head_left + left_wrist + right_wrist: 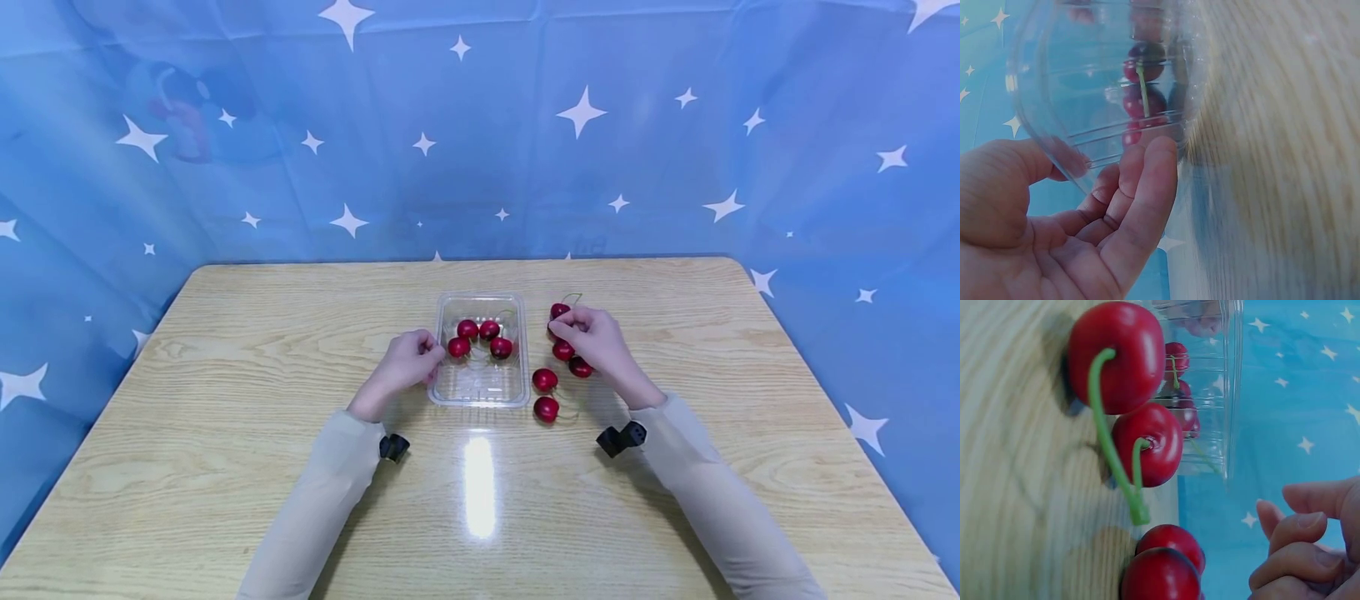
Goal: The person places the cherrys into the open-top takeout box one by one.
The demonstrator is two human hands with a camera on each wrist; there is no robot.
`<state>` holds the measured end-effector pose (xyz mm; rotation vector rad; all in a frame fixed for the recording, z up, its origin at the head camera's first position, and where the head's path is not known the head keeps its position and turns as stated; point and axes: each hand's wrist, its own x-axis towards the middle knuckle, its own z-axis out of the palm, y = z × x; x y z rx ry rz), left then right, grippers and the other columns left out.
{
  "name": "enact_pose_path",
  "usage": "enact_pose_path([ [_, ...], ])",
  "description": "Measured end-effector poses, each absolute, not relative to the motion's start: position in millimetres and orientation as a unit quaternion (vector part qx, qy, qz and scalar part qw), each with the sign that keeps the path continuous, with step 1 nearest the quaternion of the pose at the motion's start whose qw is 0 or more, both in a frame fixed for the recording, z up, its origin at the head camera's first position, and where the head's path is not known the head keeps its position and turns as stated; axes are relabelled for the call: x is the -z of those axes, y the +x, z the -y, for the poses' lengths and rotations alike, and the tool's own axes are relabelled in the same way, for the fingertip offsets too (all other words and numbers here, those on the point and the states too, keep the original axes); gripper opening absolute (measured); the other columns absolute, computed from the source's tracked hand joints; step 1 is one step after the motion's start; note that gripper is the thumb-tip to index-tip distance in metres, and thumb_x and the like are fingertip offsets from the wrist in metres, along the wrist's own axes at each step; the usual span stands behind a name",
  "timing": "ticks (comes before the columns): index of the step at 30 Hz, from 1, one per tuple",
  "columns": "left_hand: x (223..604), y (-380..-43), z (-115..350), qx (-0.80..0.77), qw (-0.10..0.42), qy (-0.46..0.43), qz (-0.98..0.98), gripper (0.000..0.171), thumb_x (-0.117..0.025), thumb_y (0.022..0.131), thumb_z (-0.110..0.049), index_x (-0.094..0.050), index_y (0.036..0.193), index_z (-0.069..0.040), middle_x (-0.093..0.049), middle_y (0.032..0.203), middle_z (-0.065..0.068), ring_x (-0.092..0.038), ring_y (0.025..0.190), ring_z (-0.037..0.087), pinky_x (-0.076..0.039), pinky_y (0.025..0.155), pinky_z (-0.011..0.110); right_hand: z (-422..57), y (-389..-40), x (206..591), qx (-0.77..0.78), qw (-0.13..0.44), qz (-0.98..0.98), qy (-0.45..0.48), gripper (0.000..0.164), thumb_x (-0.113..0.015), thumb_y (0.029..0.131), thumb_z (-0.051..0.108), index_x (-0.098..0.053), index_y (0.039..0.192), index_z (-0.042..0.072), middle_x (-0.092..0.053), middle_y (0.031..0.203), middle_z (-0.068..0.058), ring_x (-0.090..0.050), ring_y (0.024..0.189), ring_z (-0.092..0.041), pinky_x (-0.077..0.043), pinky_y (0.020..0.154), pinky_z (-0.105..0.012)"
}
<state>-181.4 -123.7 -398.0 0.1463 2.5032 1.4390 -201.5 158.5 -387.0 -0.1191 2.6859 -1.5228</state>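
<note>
A clear plastic container (480,403) stands on the table with several red cherries (489,330) inside. My left hand (407,360) grips its left side; in the left wrist view the thumb is over the rim (1012,81) and the fingers (1159,178) lie along the outer wall. My right hand (592,340) hovers over a group of loose cherries (562,350) right of the container, partly hiding one. In the right wrist view its fingers (1297,528) are loosely bent, apart from the cherries (1160,575), and nothing shows between them.
Two more stemmed cherries, one at the front (546,409) and one behind it (544,380), lie close to the container's right side. The wooden table (225,417) ends at a blue star-patterned cloth (480,183). A dark wrist camera (621,438) sits on each sleeve.
</note>
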Motion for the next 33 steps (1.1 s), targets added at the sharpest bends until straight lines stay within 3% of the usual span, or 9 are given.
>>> enact_pose_path([
  [10, 399, -182, 125, -0.492, 0.124, 0.055, -0.860, 0.012, -0.047, 0.091, -0.008, -0.050, 0.081, -0.002, -0.054, 0.062, 0.005, -0.051, 0.051, 0.013, -0.043, 0.052, 0.027, -169, -192, 389, 0.493, 0.048, -0.868, -0.040, 0.024, -0.059, 0.092, 0.021, -0.063, 0.095, -0.003, -0.056, 0.069, -0.006, -0.039, 0.057, -0.012, -0.034, 0.054, -0.026],
  [16, 399, -182, 124, -0.493, 0.122, 0.056, -0.860, 0.012, -0.047, 0.091, -0.007, -0.050, 0.081, -0.002, -0.055, 0.062, 0.005, -0.051, 0.051, 0.013, -0.042, 0.051, 0.025, -177, -187, 392, 0.487, 0.047, -0.871, -0.051, 0.026, -0.058, 0.092, 0.021, -0.062, 0.092, -0.004, -0.039, 0.058, 0.003, -0.032, 0.051, -0.009, -0.029, 0.048, -0.025],
  [21, 398, -182, 124, -0.490, 0.117, 0.065, -0.861, 0.012, -0.047, 0.091, -0.006, -0.050, 0.080, -0.001, -0.055, 0.061, 0.006, -0.050, 0.050, 0.013, -0.041, 0.050, 0.024, -183, -181, 393, 0.475, 0.050, -0.877, -0.054, 0.028, -0.058, 0.092, 0.022, -0.063, 0.094, -0.005, -0.039, 0.056, 0.002, -0.032, 0.047, -0.008, -0.028, 0.045, -0.026],
  [33, 400, -182, 125, -0.494, 0.116, 0.069, -0.859, 0.013, -0.047, 0.091, -0.007, -0.050, 0.081, -0.001, -0.054, 0.061, 0.005, -0.050, 0.050, 0.013, -0.042, 0.050, 0.025, -194, -170, 402, 0.468, 0.058, -0.881, -0.052, 0.026, -0.060, 0.091, 0.019, -0.064, 0.091, -0.006, -0.050, 0.062, -0.003, -0.042, 0.060, -0.010, -0.037, 0.060, -0.024],
])
